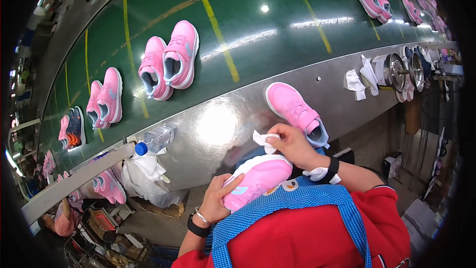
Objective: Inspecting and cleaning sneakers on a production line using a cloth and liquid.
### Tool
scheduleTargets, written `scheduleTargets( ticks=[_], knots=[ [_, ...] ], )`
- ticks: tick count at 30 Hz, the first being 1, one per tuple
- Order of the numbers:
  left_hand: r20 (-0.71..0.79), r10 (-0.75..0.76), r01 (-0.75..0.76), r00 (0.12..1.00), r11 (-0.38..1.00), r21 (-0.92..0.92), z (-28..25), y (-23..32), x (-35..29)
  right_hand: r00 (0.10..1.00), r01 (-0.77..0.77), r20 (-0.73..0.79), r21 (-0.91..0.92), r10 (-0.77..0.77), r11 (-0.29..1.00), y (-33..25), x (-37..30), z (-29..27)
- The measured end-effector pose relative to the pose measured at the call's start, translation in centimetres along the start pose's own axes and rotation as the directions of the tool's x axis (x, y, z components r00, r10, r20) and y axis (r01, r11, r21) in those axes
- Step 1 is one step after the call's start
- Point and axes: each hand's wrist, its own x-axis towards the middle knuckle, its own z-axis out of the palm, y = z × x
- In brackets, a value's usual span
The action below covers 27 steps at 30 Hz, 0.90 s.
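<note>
A pink sneaker (pixel 260 176) with a white sole lies tilted on its side in front of my body. My left hand (pixel 216 196) grips it at one end, fingers under and thumb along its side. Just above the shoe's other end, my right hand (pixel 292 145) pinches a crumpled white cloth or tissue (pixel 265 141). Beyond that hand a second pink sneaker (pixel 292 104) rests on the metal ledge (pixel 218 124), its toe toward the belt. Part of the held sneaker is hidden by my left hand.
A green conveyor belt (pixel 248 25) with yellow lines carries several pairs of pink sneakers (pixel 181 54). A plastic bottle with a blue cap (pixel 159 138) lies at the ledge's left. White papers (pixel 355 84) and a metal spool (pixel 396 72) sit on the right.
</note>
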Motion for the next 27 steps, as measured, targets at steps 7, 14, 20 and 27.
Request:
scheduleTargets(
  ticks=[7, 14, 20, 27],
  knots=[
    [-0.042, 0.003, -0.003, 0.999, 1.0, -0.018, 0.0, 0.2, -0.2, 0.881, 0.44, 0.343, -0.341, -0.326, 0.831, -2.6, -1.4, -1.1],
    [-0.171, -0.071, 0.063, 0.983, 0.997, -0.051, 0.8, -4.1, 0.2, 0.995, 0.099, 0.005, -0.215, -0.1, 0.972, -2.5, -1.0, -4.8],
    [-0.441, -0.079, 0.143, 0.894, 0.983, 0.116, 3.0, -11.4, 2.9, 0.982, -0.175, 0.173, 0.654, 0.079, 0.736, -2.1, 2.0, 0.0],
    [-0.831, -0.418, 0.269, 0.367, 0.903, -0.335, -4.1, -9.8, -2.1, 0.941, -0.307, 0.323, 0.673, 0.107, 0.673, -2.4, 3.9, 4.7]
  ],
)
